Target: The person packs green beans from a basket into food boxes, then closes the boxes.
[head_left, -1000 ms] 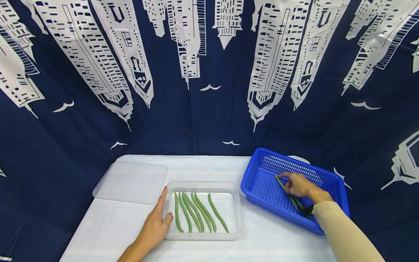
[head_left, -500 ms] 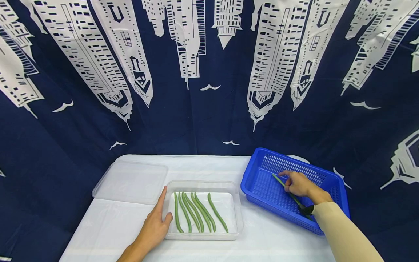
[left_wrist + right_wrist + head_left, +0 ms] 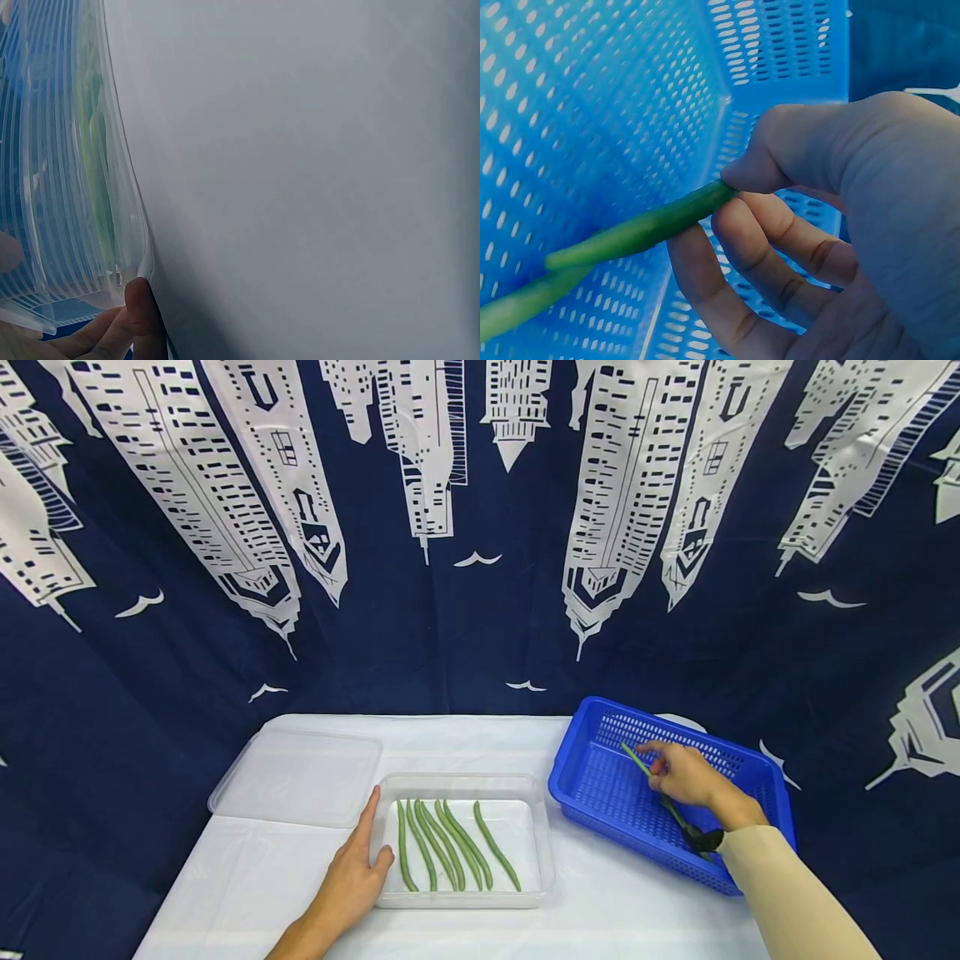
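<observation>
In the head view my right hand (image 3: 682,775) reaches into the blue basket (image 3: 600,822) and pinches a green bean (image 3: 649,229) between thumb and fingertips. Its free end slants away from the fingers. Another green bean (image 3: 525,307) lies lower in the basket, overlapped by the held one in the right wrist view. My left hand (image 3: 352,868) rests against the left side of a clear plastic container (image 3: 468,900), index finger straight along the wall and thumb at the rim. Several green beans (image 3: 442,843) lie side by side inside, with a wider gap before the rightmost bean (image 3: 495,845).
A translucent lid (image 3: 300,777) lies flat on the white tabletop (image 3: 262,885), left of the container. Behind the table hangs a dark blue cloth (image 3: 450,627) with white buildings on it. The basket stands at an angle on the right.
My right hand has lifted slightly, and the tip of the pinched bean has swung up and left, away from the bean beneath. My left hand stays at the container.
</observation>
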Demonstrator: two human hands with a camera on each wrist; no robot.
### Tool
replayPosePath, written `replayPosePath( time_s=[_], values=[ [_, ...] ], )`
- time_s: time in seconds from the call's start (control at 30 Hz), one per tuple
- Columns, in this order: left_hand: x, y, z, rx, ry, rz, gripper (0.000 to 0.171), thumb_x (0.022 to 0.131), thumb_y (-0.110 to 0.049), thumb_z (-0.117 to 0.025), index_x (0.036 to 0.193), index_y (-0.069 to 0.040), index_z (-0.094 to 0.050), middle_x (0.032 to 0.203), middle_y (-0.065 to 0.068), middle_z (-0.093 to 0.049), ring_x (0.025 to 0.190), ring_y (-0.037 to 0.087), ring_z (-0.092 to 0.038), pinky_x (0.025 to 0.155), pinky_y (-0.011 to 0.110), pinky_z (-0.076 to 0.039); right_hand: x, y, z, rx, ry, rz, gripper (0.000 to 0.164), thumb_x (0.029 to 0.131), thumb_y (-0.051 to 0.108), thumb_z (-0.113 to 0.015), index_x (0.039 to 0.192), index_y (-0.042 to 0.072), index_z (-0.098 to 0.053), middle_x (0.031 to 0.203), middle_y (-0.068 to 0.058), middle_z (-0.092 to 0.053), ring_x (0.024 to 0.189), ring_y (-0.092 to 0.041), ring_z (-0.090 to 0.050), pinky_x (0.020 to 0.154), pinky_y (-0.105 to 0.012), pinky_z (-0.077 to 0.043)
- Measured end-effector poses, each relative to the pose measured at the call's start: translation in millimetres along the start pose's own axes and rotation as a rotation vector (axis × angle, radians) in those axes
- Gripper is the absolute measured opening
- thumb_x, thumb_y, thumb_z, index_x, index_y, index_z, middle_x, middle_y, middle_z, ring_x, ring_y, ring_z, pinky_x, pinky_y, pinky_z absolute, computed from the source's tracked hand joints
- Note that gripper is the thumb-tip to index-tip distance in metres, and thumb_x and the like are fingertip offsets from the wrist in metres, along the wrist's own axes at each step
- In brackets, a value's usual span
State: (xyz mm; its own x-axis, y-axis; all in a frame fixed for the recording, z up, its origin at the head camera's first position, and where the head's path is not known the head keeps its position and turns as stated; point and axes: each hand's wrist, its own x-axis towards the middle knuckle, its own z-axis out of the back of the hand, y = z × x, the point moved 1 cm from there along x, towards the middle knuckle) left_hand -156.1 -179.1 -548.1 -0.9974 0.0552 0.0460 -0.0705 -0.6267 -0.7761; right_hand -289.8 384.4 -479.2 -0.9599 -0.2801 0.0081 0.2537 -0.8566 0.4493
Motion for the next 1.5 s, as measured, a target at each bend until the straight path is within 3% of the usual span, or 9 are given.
replayPosePath(
  time_s=[0.57,0.9,1.5],
  values=[
    [0.6,1.3,-0.1,-0.008,0.004,-0.013,0.096,0.114,-0.009,-0.061,0.19,-0.031,-0.009,0.193,0.024,-0.025,0.175,0.052,-0.033,0.138,0.078,-0.034,-6,69,16,0.066,-0.05,0.083,0.057,0.097,-0.002,-0.081,0.153,0.001,-0.072,0.108,-0.01,-0.077,0.087,-0.016,-0.07,0.069,-0.03,-0.059],
    [0.5,0.2,0.3,-0.007,0.002,-0.01,0.096,0.114,-0.009,-0.061,0.19,-0.032,-0.008,0.193,0.023,-0.025,0.175,0.05,-0.033,0.139,0.077,-0.034,-8,109,16,0.073,-0.051,0.155,0.056,0.096,-0.003,-0.08,0.151,0.001,-0.074,0.105,-0.004,-0.076,0.09,-0.017,-0.071,0.075,-0.027,-0.061],
    [-0.5,-2.2,0.5,0.0,0.001,-0.008,0.095,0.113,-0.009,-0.062,0.19,-0.029,-0.01,0.192,0.023,-0.027,0.174,0.051,-0.035,0.138,0.078,-0.035,-9,147,-1,0.101,-0.005,0.221,0.054,0.095,-0.003,-0.078,0.148,0.004,-0.076,0.104,-0.002,-0.078,0.093,-0.016,-0.075,0.078,-0.026,-0.063]
  ],
)
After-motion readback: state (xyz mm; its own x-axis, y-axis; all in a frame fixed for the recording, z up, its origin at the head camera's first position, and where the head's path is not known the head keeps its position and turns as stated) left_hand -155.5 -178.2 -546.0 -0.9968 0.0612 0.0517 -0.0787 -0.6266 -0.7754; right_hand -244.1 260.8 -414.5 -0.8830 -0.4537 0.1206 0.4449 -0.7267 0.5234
